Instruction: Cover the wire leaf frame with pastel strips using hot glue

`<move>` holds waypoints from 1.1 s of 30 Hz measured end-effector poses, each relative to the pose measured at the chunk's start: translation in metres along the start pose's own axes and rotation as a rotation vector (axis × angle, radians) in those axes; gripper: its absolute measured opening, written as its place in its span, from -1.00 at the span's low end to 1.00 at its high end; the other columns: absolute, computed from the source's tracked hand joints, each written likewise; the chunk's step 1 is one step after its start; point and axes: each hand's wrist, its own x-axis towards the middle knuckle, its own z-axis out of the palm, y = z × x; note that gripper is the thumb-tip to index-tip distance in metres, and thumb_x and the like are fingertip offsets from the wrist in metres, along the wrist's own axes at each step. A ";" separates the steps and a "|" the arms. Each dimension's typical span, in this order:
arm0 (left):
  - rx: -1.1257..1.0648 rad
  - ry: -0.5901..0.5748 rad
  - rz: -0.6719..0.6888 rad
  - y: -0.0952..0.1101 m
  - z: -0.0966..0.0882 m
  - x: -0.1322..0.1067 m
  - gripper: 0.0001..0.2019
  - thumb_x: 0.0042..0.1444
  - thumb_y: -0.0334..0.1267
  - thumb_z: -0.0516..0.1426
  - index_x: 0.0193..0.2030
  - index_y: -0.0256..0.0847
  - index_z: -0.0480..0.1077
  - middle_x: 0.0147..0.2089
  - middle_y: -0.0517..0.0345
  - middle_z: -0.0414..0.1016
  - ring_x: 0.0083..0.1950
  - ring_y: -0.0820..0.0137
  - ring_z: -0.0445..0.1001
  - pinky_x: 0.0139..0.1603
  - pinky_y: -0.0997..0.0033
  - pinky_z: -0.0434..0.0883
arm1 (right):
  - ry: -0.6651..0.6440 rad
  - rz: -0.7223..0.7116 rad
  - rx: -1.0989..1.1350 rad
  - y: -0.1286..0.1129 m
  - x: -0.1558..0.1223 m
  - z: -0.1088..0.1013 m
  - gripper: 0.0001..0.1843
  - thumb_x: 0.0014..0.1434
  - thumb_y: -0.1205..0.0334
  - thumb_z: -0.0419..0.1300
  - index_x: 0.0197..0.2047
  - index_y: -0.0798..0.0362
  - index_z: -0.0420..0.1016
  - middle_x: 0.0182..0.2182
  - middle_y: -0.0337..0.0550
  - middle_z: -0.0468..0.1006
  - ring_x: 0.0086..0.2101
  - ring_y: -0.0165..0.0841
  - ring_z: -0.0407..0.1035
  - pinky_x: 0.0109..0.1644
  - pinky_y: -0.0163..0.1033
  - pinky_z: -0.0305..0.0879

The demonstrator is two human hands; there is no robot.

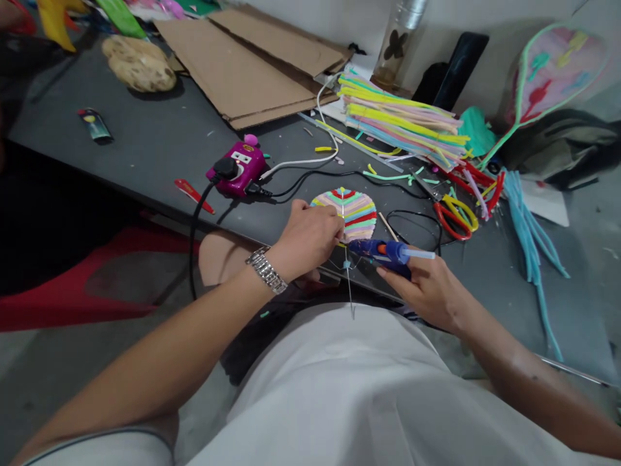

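A leaf-shaped piece striped in coloured pipe cleaners (pixel 359 212) lies at the table's front edge, a thin wire running down its middle and out past the edge. My left hand (pixel 313 234) is closed over its lower left side, fingertips pinched together; what they pinch is hidden. In my right hand (pixel 427 288) is a blue glue gun (pixel 381 249) with a clear glue stick out of its back. Its nozzle points left, close to my left fingertips and the piece's lower end. A small light-blue bit (pixel 347 265) sits on the wire below.
A magenta power adapter (pixel 237 169) with cables stands to the left, near a red cutter knife (pixel 194 195). Bundled pipe cleaners (pixel 402 120), scissors (pixel 456 217) and blue pipe cleaners (pixel 528 239) lie to the right. Cardboard sheets (pixel 262 71) lie behind. Another person's hand (pixel 12 16) shows at top left.
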 end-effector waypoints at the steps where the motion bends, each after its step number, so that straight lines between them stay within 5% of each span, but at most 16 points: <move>1: -0.002 0.000 -0.007 0.000 0.001 0.000 -0.84 0.24 -0.38 0.10 -0.27 -0.17 0.51 -0.15 0.03 0.58 -0.10 0.20 0.48 -0.02 0.06 0.07 | -0.010 0.000 -0.013 -0.002 0.001 -0.001 -0.77 0.28 0.14 0.17 -0.39 0.03 0.45 -0.44 -0.21 0.44 -0.43 -0.39 0.31 -0.40 -0.30 0.12; 20: 0.019 0.045 -0.022 0.001 0.008 0.002 -0.83 0.21 -0.44 0.11 -0.30 -0.18 0.51 -0.19 0.07 0.56 -0.17 0.24 0.46 -0.02 0.08 0.06 | -0.077 0.065 -0.270 -0.020 0.008 -0.001 -0.76 0.29 0.11 0.13 -0.40 0.00 0.35 -0.48 -0.22 0.42 -0.53 -0.40 0.22 -0.42 -0.27 0.00; 27: -0.025 0.055 -0.010 -0.001 0.007 0.001 -0.83 0.23 -0.41 0.10 -0.33 -0.18 0.50 -0.18 0.07 0.57 -0.16 0.24 0.46 -0.01 0.09 0.06 | -0.031 0.134 -0.098 -0.004 0.001 -0.005 -0.62 0.27 -0.01 0.18 -0.51 0.00 0.31 -0.68 -0.37 0.13 -0.60 -0.46 -0.03 -0.53 -0.29 -0.08; 33: -0.050 0.054 0.015 -0.001 0.005 0.000 -0.87 0.18 -0.43 0.14 -0.30 -0.18 0.50 -0.16 0.04 0.58 -0.10 0.20 0.47 -0.01 0.08 0.07 | -0.050 0.173 -0.013 0.000 -0.002 0.001 -0.62 0.27 -0.05 0.19 -0.47 0.02 0.38 -0.66 -0.37 0.16 -0.60 -0.48 -0.06 -0.55 -0.29 -0.10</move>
